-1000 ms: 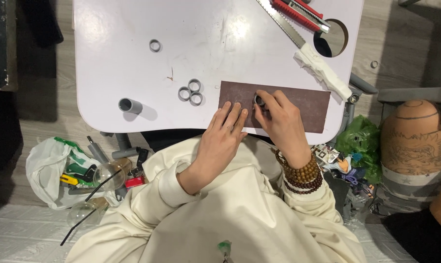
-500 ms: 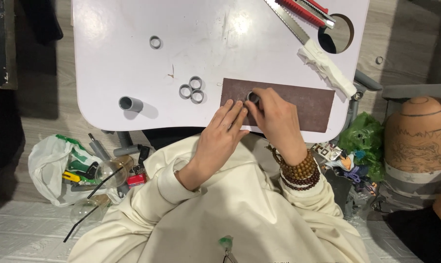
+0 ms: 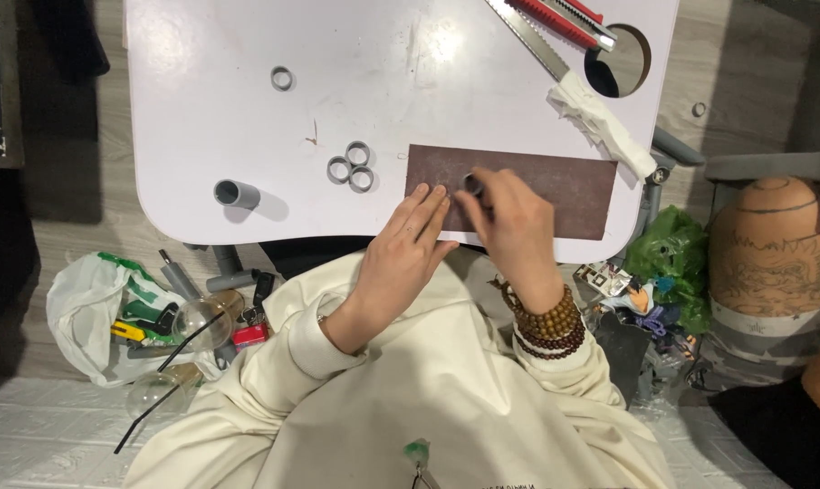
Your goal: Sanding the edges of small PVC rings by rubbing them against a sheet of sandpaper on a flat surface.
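A brown sheet of sandpaper (image 3: 555, 186) lies flat near the front edge of the white table (image 3: 201, 136). My left hand (image 3: 405, 249) rests flat on the sheet's near left corner, fingers together. My right hand (image 3: 514, 231), with bead bracelets at the wrist, pinches a small grey pipe ring (image 3: 473, 184) down on the sandpaper. Three cut grey rings (image 3: 352, 167) lie in a cluster just left of the sheet. Farther back one more grey ring (image 3: 282, 79) lies alone.
A short grey pipe piece (image 3: 236, 194) lies at the table's left front. A hand saw with a cloth-wrapped handle (image 3: 600, 118) and a red cutter (image 3: 564, 18) lie at the back right beside a round hole (image 3: 618, 62). Bags of tools (image 3: 120, 317) sit on the floor.
My right hand has slid the ring leftward along the sandpaper, toward my left hand. The left hand has stayed on the sheet's corner.
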